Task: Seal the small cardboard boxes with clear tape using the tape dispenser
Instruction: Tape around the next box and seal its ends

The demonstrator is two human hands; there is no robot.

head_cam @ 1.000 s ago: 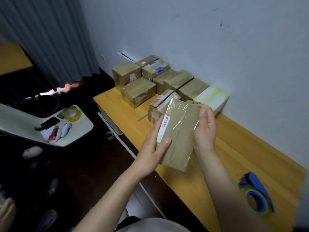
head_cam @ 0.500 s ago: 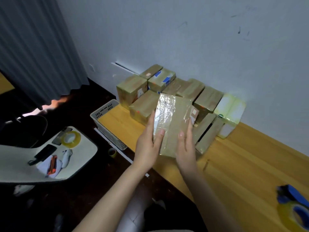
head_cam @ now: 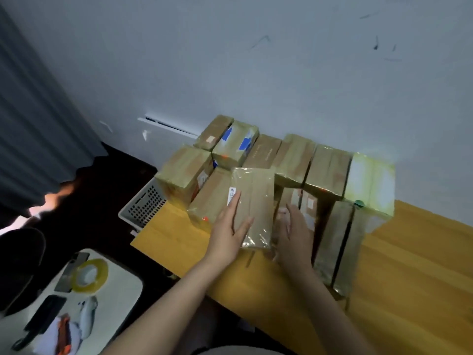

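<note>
Steadied a tape-wrapped box (head_cam: 252, 208) against the pile (head_cam: 327, 172) on the table (head_cam: 409, 290), left hand (head_cam: 230, 234) and right hand (head_cam: 294, 234) flat, fingers spread. Called next, likely, for the dispenser, unseen here.

Both bare forearms reach forward, converging; the left hand (head_cam: 229, 230) lies palm-down, fingers straight and slightly spread; the right hand (head_cam: 294, 233) stands on edge, fingers extended forward together.

boxes (head_cam: 253, 201) brown, glossy | table (head_cam: 399, 278) yellow wood | curtain (head_cam: 38, 124) grey | tape roll (head_cam: 89, 275) yellow
</note>
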